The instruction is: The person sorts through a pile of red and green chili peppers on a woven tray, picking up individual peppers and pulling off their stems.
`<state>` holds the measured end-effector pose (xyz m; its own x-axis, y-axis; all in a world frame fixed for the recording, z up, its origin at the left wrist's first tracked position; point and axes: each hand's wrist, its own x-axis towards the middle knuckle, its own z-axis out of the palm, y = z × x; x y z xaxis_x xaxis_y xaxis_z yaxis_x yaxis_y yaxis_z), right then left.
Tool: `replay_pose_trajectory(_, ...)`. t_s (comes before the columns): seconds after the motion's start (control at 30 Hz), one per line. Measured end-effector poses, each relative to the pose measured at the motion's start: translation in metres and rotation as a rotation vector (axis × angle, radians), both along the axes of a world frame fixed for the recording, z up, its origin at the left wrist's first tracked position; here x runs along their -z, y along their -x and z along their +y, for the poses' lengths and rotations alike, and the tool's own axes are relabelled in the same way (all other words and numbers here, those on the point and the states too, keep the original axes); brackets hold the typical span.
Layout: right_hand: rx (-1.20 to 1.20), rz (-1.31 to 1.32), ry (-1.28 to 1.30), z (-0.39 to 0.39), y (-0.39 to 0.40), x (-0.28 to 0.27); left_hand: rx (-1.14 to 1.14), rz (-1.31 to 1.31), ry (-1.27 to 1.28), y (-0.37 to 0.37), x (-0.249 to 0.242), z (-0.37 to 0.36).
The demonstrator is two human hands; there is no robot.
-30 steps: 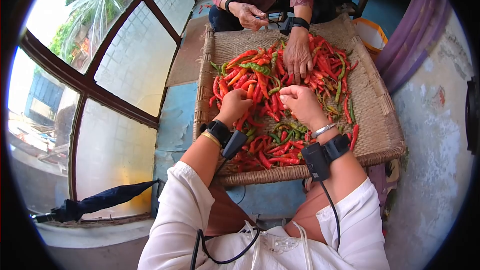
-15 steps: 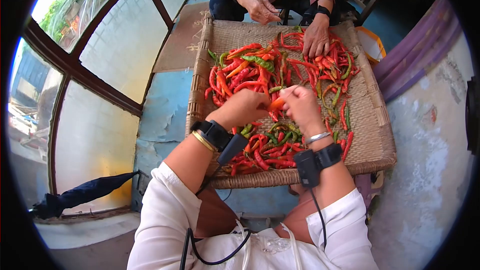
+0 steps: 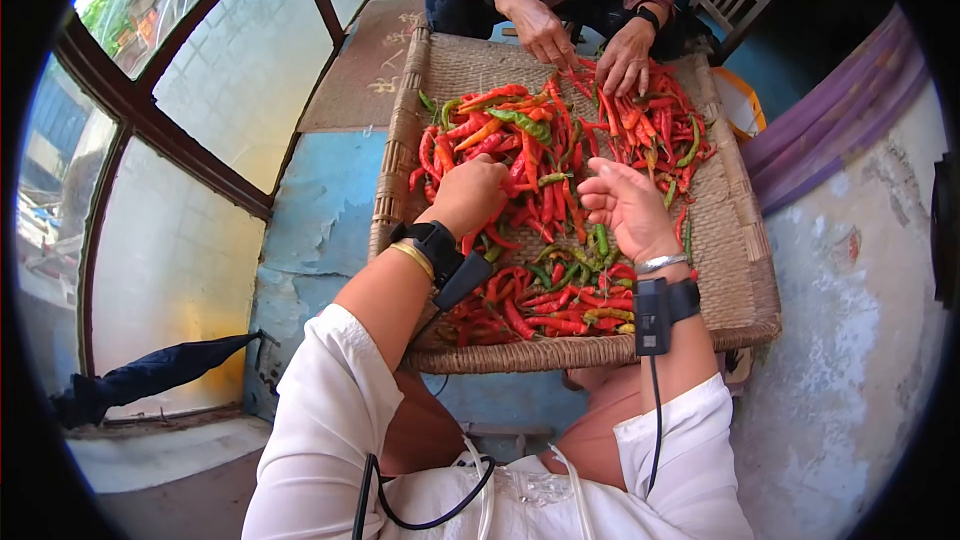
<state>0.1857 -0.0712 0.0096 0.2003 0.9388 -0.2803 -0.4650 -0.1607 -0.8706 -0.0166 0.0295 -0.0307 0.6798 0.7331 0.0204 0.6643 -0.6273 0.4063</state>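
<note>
Curling over chillies (image 3: 546, 205) in the tray (image 3: 728, 250), the left hand (image 3: 470, 192) hides any hold; the right hand (image 3: 632, 208), half uncurled, looks empty. A co-worker's hands (image 3: 627, 55) block the tray's far end; an umbrella (image 3: 170, 375) leftward.

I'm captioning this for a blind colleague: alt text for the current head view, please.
A person's left hand and right hand are over a woven tray heaped with mostly red chili peppers. Opposite, a co-worker's hands are at the peppers' far side.
</note>
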Motion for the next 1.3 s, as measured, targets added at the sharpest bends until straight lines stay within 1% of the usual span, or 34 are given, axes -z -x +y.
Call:
replay_pose_trajectory(0.07, -0.157, -0.105, 0.013, 0.001, 0.006, 0.003, -0.003, 0.009, -0.025, 0.001, 0.006, 0.000)
replay_pose_trajectory(0.13, -0.171, -0.136, 0.032, 0.000, 0.011, 0.004, -0.001, 0.021, -0.051, 0.000, 0.003, 0.000)
replay_pose_trajectory(0.2, -0.197, -0.283, 0.070, 0.001, 0.014, 0.005, 0.006, -0.025, 0.030, -0.001, -0.004, 0.001)
replay_pose_trajectory(0.23, -0.196, -0.284, 0.072, 0.001, 0.015, 0.005, 0.007, -0.026, 0.031, -0.002, -0.007, 0.000)
replay_pose_trajectory(0.3, -0.225, -0.416, 0.115, 0.001, 0.018, 0.004, 0.060, -0.345, 0.130, -0.006, -0.014, -0.002)
replay_pose_trajectory(0.33, -0.224, -0.416, 0.116, 0.001, 0.020, 0.004, 0.060, -0.346, 0.131, -0.008, -0.017, -0.005)
replay_pose_trajectory(0.4, -0.187, -0.374, 0.079, 0.000, 0.026, 0.005, 0.083, -0.465, 0.549, -0.014, -0.024, -0.015)
replay_pose_trajectory(0.47, -0.138, -0.374, 0.058, -0.002, 0.031, 0.003, 0.115, -0.478, 0.594, -0.017, -0.029, -0.025)
replay_pose_trajectory(0.53, -0.126, -0.379, 0.046, -0.001, 0.030, 0.004, 0.175, -0.424, 0.598, -0.019, -0.030, -0.029)
replay_pose_trajectory(0.6, -0.123, -0.356, 0.038, 0.000, 0.024, 0.000, 0.193, -0.436, 0.570, -0.017, -0.024, -0.026)
replay_pose_trajectory(0.67, -0.028, -0.353, 0.052, 0.000, 0.009, -0.005, 0.176, -0.475, 0.474, -0.014, -0.013, -0.017)
replay_pose_trajectory(0.7, 0.022, -0.348, 0.031, 0.001, -0.001, -0.006, 0.143, -0.388, 0.434, -0.012, -0.016, -0.015)
replay_pose_trajectory(0.73, 0.086, -0.309, 0.000, 0.001, -0.013, -0.005, 0.145, -0.385, 0.434, -0.010, -0.014, -0.011)
replay_pose_trajectory(0.8, 0.241, -0.124, -0.081, 0.001, -0.029, -0.003, 0.040, -0.369, 0.209, -0.007, -0.005, -0.006)
replay_pose_trajectory(0.83, 0.325, 0.024, -0.151, 0.002, -0.033, -0.002, -0.004, -0.350, 0.174, -0.006, -0.003, -0.003)
replay_pose_trajectory(0.87, 0.328, 0.026, -0.149, 0.002, -0.033, 0.000, -0.002, -0.347, 0.176, -0.005, 0.000, -0.002)
replay_pose_trajectory(0.93, 0.447, 0.161, -0.029, 0.002, -0.027, -0.002, -0.061, -0.308, 0.066, -0.005, 0.004, 0.000)
replay_pose_trajectory(0.97, 0.361, 0.116, -0.035, 0.000, -0.025, 0.000, -0.059, -0.308, 0.067, -0.006, 0.007, 0.000)
replay_pose_trajectory(1.0, 0.362, 0.116, -0.034, -0.001, -0.023, 0.001, -0.087, -0.262, 0.144, -0.007, 0.009, -0.001)
replay_pose_trajectory(1.03, 0.275, 0.055, -0.029, -0.002, -0.020, 0.000, -0.115, -0.216, 0.220, -0.007, 0.010, -0.002)
replay_pose_trajectory(1.07, 0.186, -0.007, -0.024, -0.002, -0.016, -0.001, -0.116, -0.216, 0.221, -0.008, 0.011, -0.001)
replay_pose_trajectory(1.1, 0.119, -0.003, -0.042, -0.002, -0.013, -0.001, -0.118, -0.205, 0.225, -0.008, 0.009, -0.002)
replay_pose_trajectory(1.13, 0.117, -0.003, -0.040, -0.001, -0.011, 0.000, -0.121, -0.195, 0.229, -0.008, 0.008, -0.002)
replay_pose_trajectory(1.2, -0.050, -0.029, -0.021, 0.000, -0.007, 0.003, -0.147, -0.232, 0.224, -0.008, 0.020, -0.001)
replay_pose_trajectory(1.27, -0.053, -0.088, 0.000, 0.000, 0.001, 0.003, -0.172, -0.274, 0.216, -0.008, 0.032, 0.003)
replay_pose_trajectory(1.3, -0.070, -0.167, 0.026, 0.000, 0.004, 0.005, -0.153, -0.268, 0.250, -0.008, 0.032, 0.003)
